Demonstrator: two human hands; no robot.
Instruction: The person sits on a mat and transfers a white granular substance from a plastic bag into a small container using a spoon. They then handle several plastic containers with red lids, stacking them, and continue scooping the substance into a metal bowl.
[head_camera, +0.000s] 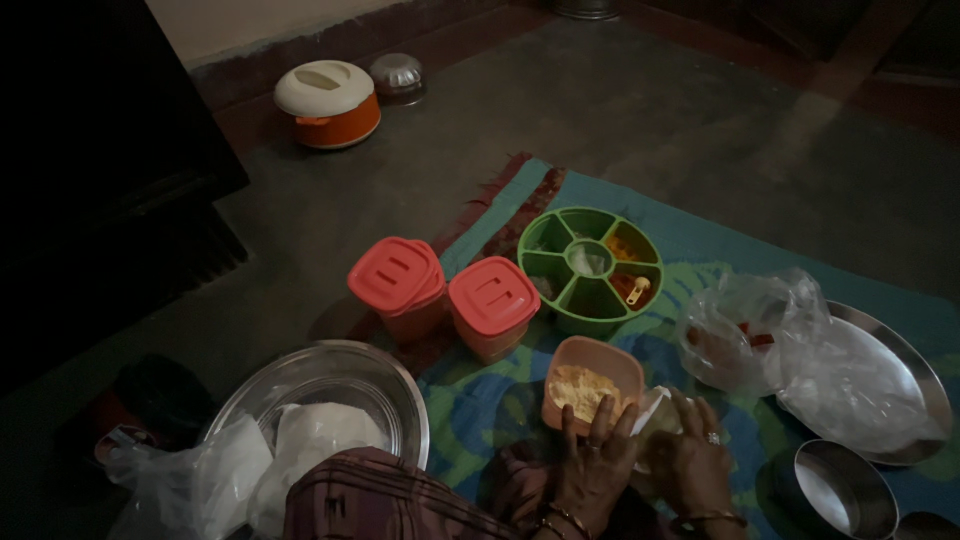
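Two lidded tubs — open tub of powder

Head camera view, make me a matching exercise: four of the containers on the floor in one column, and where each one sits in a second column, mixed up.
Things:
1. round green divided tray
2. open orange box of yellowish powder
3. orange pot with white lid
4. steel plate

Places:
A. far back on the bare floor, near the wall
B. at the right edge of the mat, under a clear plastic bag
C. middle of the mat, right of the two red-lidded boxes
D. nearest the person, touched by the left hand

Pairs: 1-C, 2-D, 3-A, 4-B
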